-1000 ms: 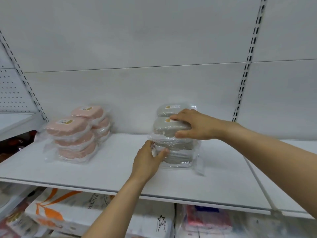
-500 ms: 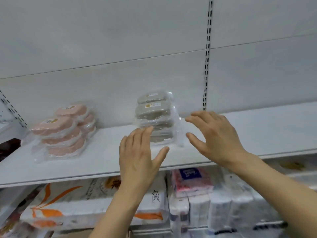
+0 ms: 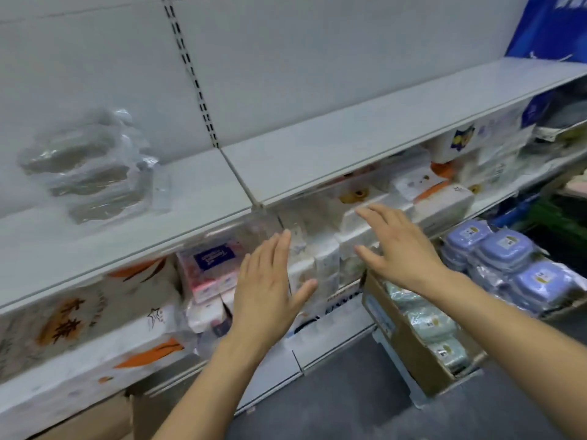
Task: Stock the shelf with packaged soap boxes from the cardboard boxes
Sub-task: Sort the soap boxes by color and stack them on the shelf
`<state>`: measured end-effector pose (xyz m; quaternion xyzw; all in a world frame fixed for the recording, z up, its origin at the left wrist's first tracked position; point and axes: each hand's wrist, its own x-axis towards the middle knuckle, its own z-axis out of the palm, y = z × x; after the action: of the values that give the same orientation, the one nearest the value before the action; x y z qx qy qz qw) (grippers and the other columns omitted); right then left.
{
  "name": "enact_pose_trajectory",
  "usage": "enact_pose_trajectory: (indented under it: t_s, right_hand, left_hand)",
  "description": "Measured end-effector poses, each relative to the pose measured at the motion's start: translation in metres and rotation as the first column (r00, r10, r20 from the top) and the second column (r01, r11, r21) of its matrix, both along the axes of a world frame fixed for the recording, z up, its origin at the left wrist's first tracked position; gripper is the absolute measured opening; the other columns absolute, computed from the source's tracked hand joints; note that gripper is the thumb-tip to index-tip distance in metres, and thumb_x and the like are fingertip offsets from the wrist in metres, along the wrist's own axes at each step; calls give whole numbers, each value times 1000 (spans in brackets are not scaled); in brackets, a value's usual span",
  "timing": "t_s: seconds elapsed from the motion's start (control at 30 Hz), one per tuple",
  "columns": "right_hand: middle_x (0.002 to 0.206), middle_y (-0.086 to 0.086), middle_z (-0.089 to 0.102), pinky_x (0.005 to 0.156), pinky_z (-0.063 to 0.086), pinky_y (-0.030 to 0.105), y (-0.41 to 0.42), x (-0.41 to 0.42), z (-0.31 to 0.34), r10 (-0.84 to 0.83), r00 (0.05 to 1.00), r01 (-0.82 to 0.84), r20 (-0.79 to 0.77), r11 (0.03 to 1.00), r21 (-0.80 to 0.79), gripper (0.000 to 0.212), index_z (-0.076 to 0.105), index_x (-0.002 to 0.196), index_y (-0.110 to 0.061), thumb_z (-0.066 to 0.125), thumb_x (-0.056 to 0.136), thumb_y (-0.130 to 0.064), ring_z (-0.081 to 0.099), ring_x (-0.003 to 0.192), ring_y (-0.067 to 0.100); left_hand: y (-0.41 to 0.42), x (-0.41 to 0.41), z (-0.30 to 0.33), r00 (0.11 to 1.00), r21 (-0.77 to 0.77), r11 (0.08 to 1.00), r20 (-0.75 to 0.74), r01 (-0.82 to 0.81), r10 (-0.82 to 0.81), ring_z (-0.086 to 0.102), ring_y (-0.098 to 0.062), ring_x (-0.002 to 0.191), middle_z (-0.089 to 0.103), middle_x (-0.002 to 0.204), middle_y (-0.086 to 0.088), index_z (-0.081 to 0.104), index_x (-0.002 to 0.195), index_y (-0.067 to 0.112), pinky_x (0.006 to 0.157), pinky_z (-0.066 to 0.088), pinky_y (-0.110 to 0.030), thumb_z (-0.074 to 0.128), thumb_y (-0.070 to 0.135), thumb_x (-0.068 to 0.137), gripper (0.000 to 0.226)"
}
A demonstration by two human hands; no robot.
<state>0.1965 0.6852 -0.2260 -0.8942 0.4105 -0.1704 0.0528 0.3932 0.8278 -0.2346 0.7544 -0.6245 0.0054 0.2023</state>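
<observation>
Both hands are seen empty, fingers straight and spread, palms facing one another. The left hand (image 3: 270, 281) is held below the front edge of the shelf (image 3: 317, 154); the right hand (image 3: 400, 249) is held just above the near corner of the cardboard box (image 3: 409, 344). Nothing is gripped by either.

A grey shrink-wrapped pack of soap boxes (image 3: 92, 166) is stood on the shelf, well up and to the left of the left hand, blurred by camera motion. Pale green packs (image 3: 428, 322) are seen inside the cardboard box, directly below and to the right of the right hand. Lilac packs (image 3: 505, 258) are stacked further right of that hand.

The step in hand is judged to be a reach for the next pack. It would best be done with both palms set against opposite ends of one green pack, since the film wrap looks slippery and loose. The pack should be lifted level, carried up past the shelf lip, and set down close beside the grey pack, upright and squared to the back wall.
</observation>
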Motion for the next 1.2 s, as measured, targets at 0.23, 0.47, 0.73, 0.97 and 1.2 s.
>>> enact_pose_trajectory:
  t_s: [0.23,0.47,0.73,0.97,1.2]
  right_hand:
    - [144,3,38,97,43,40,-87,-128,-41,-112,983,142,-148,967,211,61,32,146,-23,55,93,-40,37,130,24]
    - [145,3,37,101,40,35,-170,-212,-126,63,938,100,-341,892,441,66,33,146,-25,63,89,-39,38,132,23]
    - [155,3,20,105,40,37,-177,-222,-250,330,867,-28,-373,781,624,81,24,150,-27,67,83,-38,22,140,24]
    - [160,4,0,119,16,45,-170,-216,-327,362,827,-30,-430,793,609,100,3,153,-26,72,82,-37,-3,148,26]
    - [158,4,10,118,16,45,-174,-219,-355,337,836,-115,-432,879,463,100,9,152,-23,73,78,-40,5,148,25]
  left_hand:
    - [-86,-103,-58,986,161,981,-145,107,-83,28,-15,140,31,154,5,18,154,23,113,25,-29,50,57,93,76]
    - [-186,-194,-147,939,435,892,-342,118,43,35,-21,138,37,152,-2,28,151,23,108,32,-31,62,45,90,73]
    - [-249,-211,-256,901,623,781,-367,54,231,52,-21,124,55,136,2,44,140,25,97,48,-42,51,57,71,75]
    - [-288,-212,-313,974,655,744,-224,135,20,14,-25,148,16,161,-9,19,155,12,121,14,-32,63,18,91,78]
    - [-323,-209,-339,984,698,709,39,96,-172,30,-25,139,32,150,-4,15,153,20,117,22,-41,77,32,78,99]
